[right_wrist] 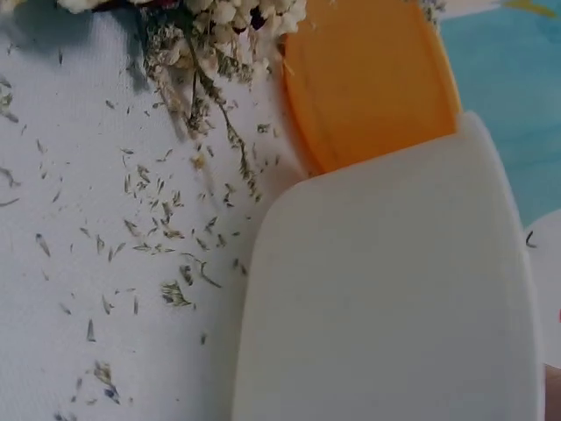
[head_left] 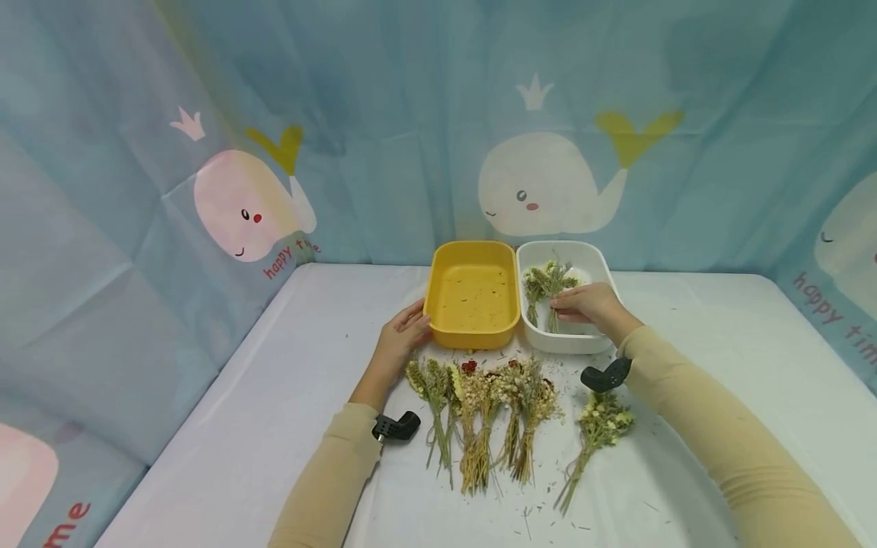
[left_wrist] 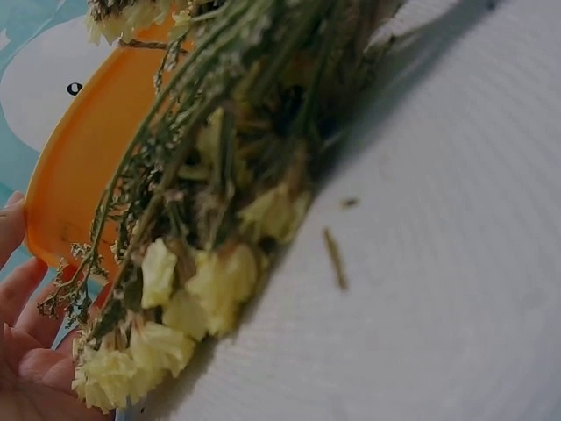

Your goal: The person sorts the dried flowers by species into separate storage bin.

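Observation:
My left hand (head_left: pixel 403 332) rests at the near left side of a yellow plastic bin (head_left: pixel 473 339), fingertips against its outer wall. In the left wrist view, its fingers (left_wrist: pixel 19 289) lie at the orange-looking wall, partly behind pale yellow dried flowers (left_wrist: pixel 219 285). Over the white bin (head_left: pixel 565 344), my right hand (head_left: pixel 591 303) pinches the stems of a small dried flower bunch (head_left: pixel 556 281). Another bunch with yellowish heads (head_left: pixel 533 293) lies beside it in that bin. The white bin's outer wall (right_wrist: pixel 386 289) hides nearly all of the right hand in its wrist view.
In front of the bins lies a row of several dried bunches (head_left: pixel 479 418), some with red heads. A yellow-flowered bunch (head_left: pixel 596 430) lies apart under the right forearm. Bits of stem and leaf (right_wrist: pixel 166 228) litter the white table (head_left: pixel 274 396). A blue whale-print curtain (head_left: pixel 384 152) stands behind.

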The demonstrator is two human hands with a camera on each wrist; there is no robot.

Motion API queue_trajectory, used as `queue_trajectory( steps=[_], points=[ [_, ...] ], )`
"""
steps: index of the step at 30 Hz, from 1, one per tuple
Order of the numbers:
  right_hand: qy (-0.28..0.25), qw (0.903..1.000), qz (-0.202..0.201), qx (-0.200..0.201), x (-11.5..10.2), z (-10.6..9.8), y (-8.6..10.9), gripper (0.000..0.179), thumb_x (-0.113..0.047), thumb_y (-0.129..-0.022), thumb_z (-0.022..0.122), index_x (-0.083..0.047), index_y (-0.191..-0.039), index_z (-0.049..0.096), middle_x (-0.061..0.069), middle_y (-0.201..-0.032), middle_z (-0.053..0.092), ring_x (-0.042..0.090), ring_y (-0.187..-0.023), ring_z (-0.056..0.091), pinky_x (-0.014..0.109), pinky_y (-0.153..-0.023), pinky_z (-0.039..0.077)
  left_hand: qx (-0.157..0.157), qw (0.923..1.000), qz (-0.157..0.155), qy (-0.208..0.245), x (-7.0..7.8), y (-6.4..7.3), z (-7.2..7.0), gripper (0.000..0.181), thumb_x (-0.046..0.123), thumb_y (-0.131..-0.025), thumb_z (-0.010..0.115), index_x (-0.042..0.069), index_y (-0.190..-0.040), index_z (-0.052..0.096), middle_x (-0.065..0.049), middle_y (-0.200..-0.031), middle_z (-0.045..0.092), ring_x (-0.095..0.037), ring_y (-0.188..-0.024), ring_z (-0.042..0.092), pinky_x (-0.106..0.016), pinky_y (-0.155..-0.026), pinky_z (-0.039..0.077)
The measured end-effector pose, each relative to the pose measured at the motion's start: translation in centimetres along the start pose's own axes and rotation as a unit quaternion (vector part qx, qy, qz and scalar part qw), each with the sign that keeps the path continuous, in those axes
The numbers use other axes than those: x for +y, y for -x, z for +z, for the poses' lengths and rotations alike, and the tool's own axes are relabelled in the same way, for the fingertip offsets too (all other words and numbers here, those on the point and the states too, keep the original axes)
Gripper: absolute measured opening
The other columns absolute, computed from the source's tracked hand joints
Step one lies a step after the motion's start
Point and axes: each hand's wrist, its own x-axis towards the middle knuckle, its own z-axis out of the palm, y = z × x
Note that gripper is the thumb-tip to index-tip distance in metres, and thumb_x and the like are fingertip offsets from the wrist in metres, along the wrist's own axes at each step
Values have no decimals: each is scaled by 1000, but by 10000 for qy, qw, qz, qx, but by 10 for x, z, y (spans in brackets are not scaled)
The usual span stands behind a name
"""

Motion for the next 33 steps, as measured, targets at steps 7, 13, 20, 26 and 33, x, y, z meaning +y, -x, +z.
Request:
queue_trajectory(
  steps=[7, 13, 20, 26, 33],
  points=[
    [-70, 9999, 2, -142, 6, 2, -3, 46, -5, -94, 67, 13, -133, 53, -9, -72, 74, 5, -68, 72, 22, -75, 63, 20, 10000, 17, 85, 1, 1, -1, 52, 19, -101, 60, 12, -150, 45, -12, -153, 48, -27, -138, 51, -35, -109, 51],
    [151, 9998, -33, -125, 10, 2, -5, 44, -6, -94, 67, 13, -131, 55, -8, -73, 74, 6, -69, 72, 22, -74, 64, 42, 9998, -38, 174, -2, 0, -1, 51, 18, -100, 61, 14, -149, 47, -10, -153, 48, -24, -137, 52, -28, -105, 53],
    [290, 9996, 50, -44, 11, 0, -8, 36, -6, -93, 69, 11, -123, 61, -6, -71, 73, 6, -68, 71, 23, -74, 64, -20, 9999, 8, 162, -2, -1, -1, 55, 19, -101, 61, 9, -152, 42, -12, -154, 46, -27, -138, 50, -39, -111, 49],
    [662, 9977, -104, -11, 10, -5, -6, 39, -7, -92, 70, 15, -123, 60, 4, -79, 77, 8, -70, 73, 27, -79, 64, -35, 9998, 28, 205, -2, -1, -1, 55, 18, -101, 60, 8, -152, 41, -12, -154, 46, -28, -138, 51, -32, -106, 53],
    [1436, 9861, -833, -60, -11, -7, 25, 45, -15, -95, 67, 13, -130, 58, 8, -101, 78, 5, -81, 74, 25, -83, 63, 0, 9999, 27, 125, -1, 0, -1, 53, 18, -101, 60, 11, -151, 43, -11, -154, 46, -27, -138, 50, -29, -105, 53]
  ],
)
